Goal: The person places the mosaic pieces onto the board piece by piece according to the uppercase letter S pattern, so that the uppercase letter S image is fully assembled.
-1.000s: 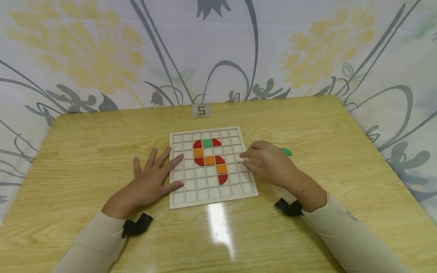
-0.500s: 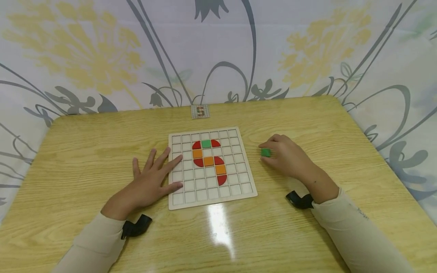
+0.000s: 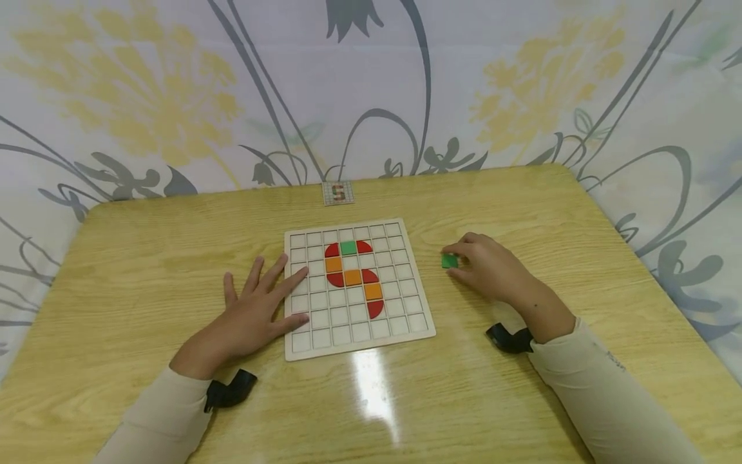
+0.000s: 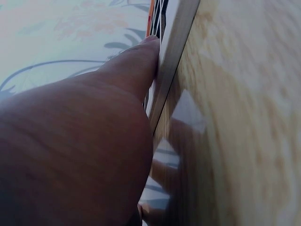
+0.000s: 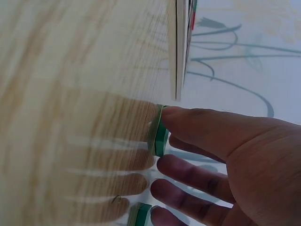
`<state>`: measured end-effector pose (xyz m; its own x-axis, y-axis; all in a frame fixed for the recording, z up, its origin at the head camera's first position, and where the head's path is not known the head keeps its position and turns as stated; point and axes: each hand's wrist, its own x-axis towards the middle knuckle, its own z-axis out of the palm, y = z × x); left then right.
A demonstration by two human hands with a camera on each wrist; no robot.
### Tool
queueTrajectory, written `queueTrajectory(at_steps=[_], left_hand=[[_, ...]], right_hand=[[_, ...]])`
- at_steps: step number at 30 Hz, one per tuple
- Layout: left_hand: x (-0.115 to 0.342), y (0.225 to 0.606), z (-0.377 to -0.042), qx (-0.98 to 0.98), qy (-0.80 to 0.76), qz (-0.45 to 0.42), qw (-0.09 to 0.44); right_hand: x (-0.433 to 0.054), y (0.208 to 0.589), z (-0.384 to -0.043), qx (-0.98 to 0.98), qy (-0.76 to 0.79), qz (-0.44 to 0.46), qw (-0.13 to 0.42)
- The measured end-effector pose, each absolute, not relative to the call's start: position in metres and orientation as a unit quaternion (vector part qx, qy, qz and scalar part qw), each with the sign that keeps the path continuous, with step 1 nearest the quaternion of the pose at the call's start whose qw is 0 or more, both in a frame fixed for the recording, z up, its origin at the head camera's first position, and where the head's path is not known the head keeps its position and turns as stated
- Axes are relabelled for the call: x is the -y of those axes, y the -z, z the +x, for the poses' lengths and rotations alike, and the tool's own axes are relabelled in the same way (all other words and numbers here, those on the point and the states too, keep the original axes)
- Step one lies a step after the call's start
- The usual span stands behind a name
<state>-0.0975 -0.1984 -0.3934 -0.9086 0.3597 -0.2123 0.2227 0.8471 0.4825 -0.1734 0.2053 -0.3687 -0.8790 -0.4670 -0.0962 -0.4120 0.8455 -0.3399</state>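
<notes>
A square wooden grid board [image 3: 400, 290] lies on the table, with red rounded tiles, orange squares and a green square tile [image 3: 348, 247] set in its cells. My left hand [image 3: 249, 319] has its fingers spread, with thumb and forefinger resting on the board's left edge. Right of the board, my right hand [image 3: 493, 267] pinches a loose green square tile [image 3: 449, 260] at the tabletop. The right wrist view shows the thumb against that tile; a second green piece [image 5: 139, 214] lies by the little finger, hidden from the head view by the hand.
A small card [image 3: 338, 193] printed with a gridded coloured figure lies at the table's [image 3: 174, 258] back edge, near the floral cloth [image 3: 348, 96] behind. Black wrist devices [image 3: 230, 390] sit at both sleeves.
My right hand has moved right from the board's right edge to the green square tile and holds it. The green piece seen behind that hand is now covered in the head view. My left hand stays put.
</notes>
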Motion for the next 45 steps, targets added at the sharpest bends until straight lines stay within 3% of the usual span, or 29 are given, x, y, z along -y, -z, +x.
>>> queueTrajectory(at_steps=[45], left_hand=[[0.1976, 0.3935, -0.0952, -0.949, -0.234, 0.158, 0.141]], right_hand=[[-0.2046, 0.3701, -0.1716, -0.960, 0.156, -0.224, 0.066]])
